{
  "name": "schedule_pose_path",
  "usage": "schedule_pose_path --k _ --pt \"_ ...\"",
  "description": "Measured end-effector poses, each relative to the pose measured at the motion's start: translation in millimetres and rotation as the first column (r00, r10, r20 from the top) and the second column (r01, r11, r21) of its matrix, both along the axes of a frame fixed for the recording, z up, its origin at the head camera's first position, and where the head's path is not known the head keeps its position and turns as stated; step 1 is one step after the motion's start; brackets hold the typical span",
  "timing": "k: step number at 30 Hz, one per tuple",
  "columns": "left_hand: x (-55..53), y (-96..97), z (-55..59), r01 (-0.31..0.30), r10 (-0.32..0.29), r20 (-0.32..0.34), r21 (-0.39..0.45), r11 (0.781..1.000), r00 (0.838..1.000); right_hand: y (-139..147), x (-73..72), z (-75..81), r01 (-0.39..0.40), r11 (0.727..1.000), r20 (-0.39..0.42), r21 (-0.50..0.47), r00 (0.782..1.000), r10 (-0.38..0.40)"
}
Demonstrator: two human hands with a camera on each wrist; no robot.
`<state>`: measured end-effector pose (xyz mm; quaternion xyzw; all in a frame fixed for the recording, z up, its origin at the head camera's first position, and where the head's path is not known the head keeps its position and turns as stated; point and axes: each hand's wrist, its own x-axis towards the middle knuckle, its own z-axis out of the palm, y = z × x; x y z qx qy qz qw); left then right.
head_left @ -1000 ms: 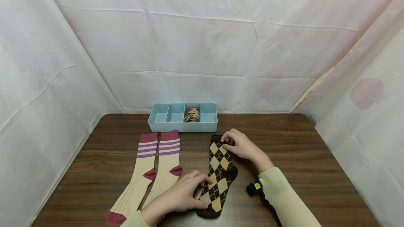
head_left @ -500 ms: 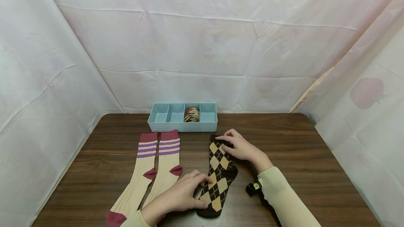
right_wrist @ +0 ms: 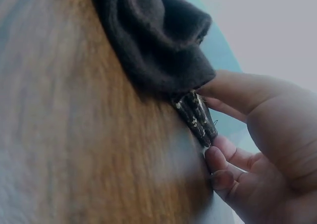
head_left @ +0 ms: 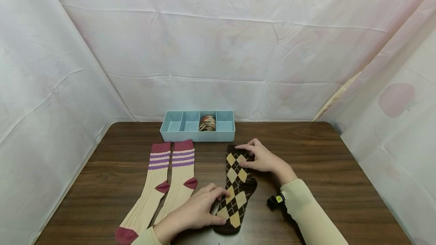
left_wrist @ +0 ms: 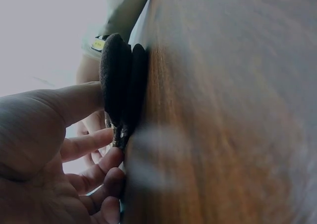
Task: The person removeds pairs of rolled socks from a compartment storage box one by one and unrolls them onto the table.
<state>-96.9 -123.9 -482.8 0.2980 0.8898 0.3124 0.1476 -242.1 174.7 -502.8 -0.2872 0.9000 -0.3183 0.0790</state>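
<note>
A dark brown argyle sock (head_left: 235, 179) with beige diamonds lies flat on the table, toe towards me. In the left wrist view two dark layers (left_wrist: 115, 80) show at its toe, one upon the other. My left hand (head_left: 201, 209) rests at its left edge, thumb on the toe end and fingertips on the foot. Up at the cuff, my right hand (head_left: 263, 158) touches the sock from the right, index finger stretched across the top and thumb lower on the leg. The right wrist view has the heel fabric (right_wrist: 166, 50) bulging beside the thumb.
Two cream socks (head_left: 144, 196) with purple stripes and maroon cuffs, heels and toes lie side by side at the left. Behind stands a light blue four-section box (head_left: 197, 137), with a folded patterned bundle (head_left: 207, 123) in its third section from the left.
My right index finger has reached left over the cuff, and the right thumb has shifted slightly down the sock. The left hand has stayed in place.
</note>
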Motion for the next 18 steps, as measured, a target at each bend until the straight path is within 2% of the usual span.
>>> schedule_pose_path --k 4,11,18 --pt "3.1 1.6 1.7 -0.006 0.006 0.000 -0.010 1.000 1.000 -0.5 -1.3 1.4 0.010 1.000 0.021 -0.004 1.000 -0.010" --pt "10.2 5.4 8.3 -0.013 0.014 0.038 -0.029 0.999 0.999 -1.4 -2.2 1.5 0.033 0.999 0.033 -0.002 0.999 -0.033" --pt "13.4 9.7 7.0 -0.034 0.034 0.055 -0.009 0.999 0.998 -0.1 -0.8 1.6 0.039 0.999 -0.003 0.019 0.999 -0.039"
